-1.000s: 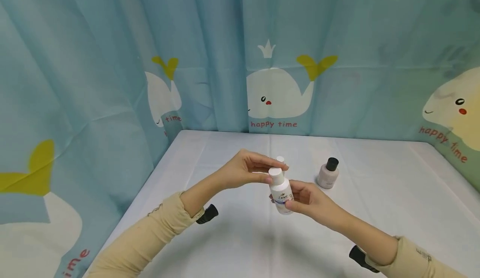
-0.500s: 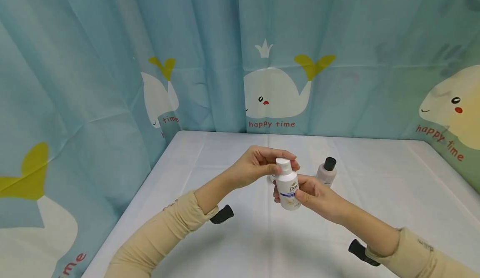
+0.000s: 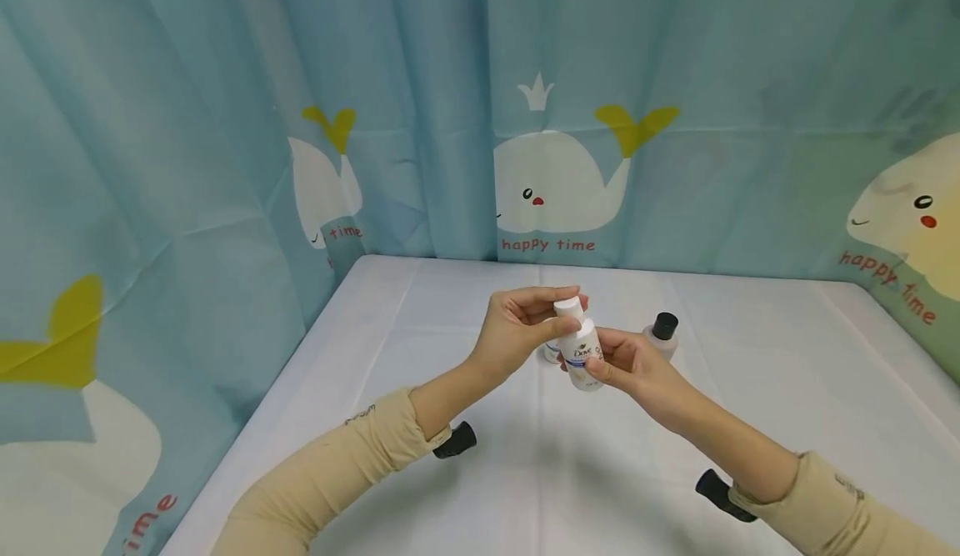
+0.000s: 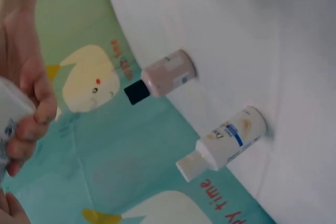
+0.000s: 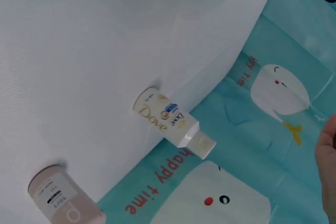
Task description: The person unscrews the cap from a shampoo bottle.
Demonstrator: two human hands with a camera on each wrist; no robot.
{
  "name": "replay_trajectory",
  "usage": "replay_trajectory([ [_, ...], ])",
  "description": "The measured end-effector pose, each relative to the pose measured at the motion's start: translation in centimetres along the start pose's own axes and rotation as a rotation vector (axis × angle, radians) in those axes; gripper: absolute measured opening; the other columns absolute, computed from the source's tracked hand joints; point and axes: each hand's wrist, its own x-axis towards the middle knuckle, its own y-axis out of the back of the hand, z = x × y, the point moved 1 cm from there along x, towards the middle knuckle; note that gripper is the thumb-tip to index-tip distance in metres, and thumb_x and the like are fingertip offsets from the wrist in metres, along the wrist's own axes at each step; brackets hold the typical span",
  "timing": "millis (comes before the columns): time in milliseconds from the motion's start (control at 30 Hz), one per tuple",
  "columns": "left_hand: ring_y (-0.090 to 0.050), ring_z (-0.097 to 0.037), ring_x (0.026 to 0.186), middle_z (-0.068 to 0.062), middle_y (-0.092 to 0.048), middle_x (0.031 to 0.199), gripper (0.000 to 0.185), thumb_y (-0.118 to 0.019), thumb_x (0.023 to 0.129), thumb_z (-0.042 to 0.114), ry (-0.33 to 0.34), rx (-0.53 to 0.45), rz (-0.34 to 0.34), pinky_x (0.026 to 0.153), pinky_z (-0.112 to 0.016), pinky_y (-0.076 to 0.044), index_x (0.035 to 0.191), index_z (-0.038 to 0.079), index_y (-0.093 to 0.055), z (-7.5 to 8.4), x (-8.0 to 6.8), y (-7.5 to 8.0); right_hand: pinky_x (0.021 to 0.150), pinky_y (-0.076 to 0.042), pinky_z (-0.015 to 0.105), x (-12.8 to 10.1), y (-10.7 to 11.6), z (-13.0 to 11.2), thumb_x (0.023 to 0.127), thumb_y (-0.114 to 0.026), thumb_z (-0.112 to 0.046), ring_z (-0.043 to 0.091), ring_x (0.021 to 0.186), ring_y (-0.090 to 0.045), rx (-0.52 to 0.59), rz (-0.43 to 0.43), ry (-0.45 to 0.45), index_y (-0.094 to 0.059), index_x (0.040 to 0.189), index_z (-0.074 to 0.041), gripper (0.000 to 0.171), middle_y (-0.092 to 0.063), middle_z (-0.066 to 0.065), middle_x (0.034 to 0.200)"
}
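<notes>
My right hand [image 3: 648, 377] grips the body of a small white Dove bottle [image 3: 583, 364], its thumb across the label. Fingers and thumb of my left hand [image 3: 513, 327] pinch the white cap [image 3: 568, 308] at the top. The bottle is held above the table, tilted slightly, its label facing the head camera. In the left wrist view, my right hand [image 4: 37, 103] wraps the bottle [image 4: 11, 109] at the left edge. Only a small part of my left hand [image 5: 328, 169] shows in the right wrist view.
A second white Dove bottle [image 4: 231, 137] stands behind the hands, mostly hidden in the head view. To its right stands a pinkish bottle with a black cap [image 4: 168, 74]. The white table [image 3: 765, 381] meets a blue curtain [image 3: 420, 122] with whale prints at back and left.
Both hands have carried the bottle farther out over the table and slightly right, covering more of the standing Dove bottle. The left hand still pinches the cap.
</notes>
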Motion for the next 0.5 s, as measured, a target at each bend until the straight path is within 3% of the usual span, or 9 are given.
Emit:
replay_trajectory([
  [100,-0.069,-0.011,0.095,-0.036,-0.06,0.107,0.051,-0.077,0.077,0.021,-0.007,0.016,0.073,0.085,-0.026,-0.055,0.109,-0.014,-0.059,-0.1,0.0,-0.2,0.086,-0.052,0.019,0.1,-0.3,-0.4,0.097,-0.054,-0.016,0.002,0.1,-0.063,-0.029,0.069,-0.037,-0.039,0.133,0.015,0.05,-0.063,0.008,0.121],
  [200,-0.07,-0.012,0.091,-0.021,-0.064,0.097,0.03,-0.072,0.081,0.001,0.019,0.026,0.124,0.083,-0.024,-0.054,0.099,-0.013,-0.053,-0.1,0.0,-0.5,0.085,-0.053,0.021,0.3,-0.7,-0.8,0.095,-0.057,-0.018,0.002,0.099,-0.063,-0.042,0.107,-0.069,-0.039,0.135,0.013,0.054,-0.056,0.027,0.127],
  [333,-0.068,-0.005,0.085,0.002,-0.06,0.088,0.025,-0.064,0.081,-0.011,0.051,0.005,0.164,0.08,-0.02,-0.053,0.097,-0.011,-0.046,-0.3,0.0,-0.9,0.085,-0.054,0.023,0.5,-1.1,-1.0,0.094,-0.059,-0.017,0.001,0.099,-0.063,-0.057,0.143,-0.093,-0.039,0.136,0.012,0.055,-0.051,0.031,0.131],
  [500,-0.065,-0.005,0.084,0.006,-0.058,0.087,0.023,-0.063,0.084,-0.005,0.051,-0.045,0.204,0.077,-0.015,-0.051,0.099,0.0,-0.046,-0.5,-0.3,-1.5,0.082,-0.055,0.022,0.5,-1.5,-1.0,0.091,-0.062,-0.015,0.002,0.095,-0.064,-0.068,0.202,-0.102,-0.044,0.132,0.012,0.052,-0.055,0.031,0.126],
])
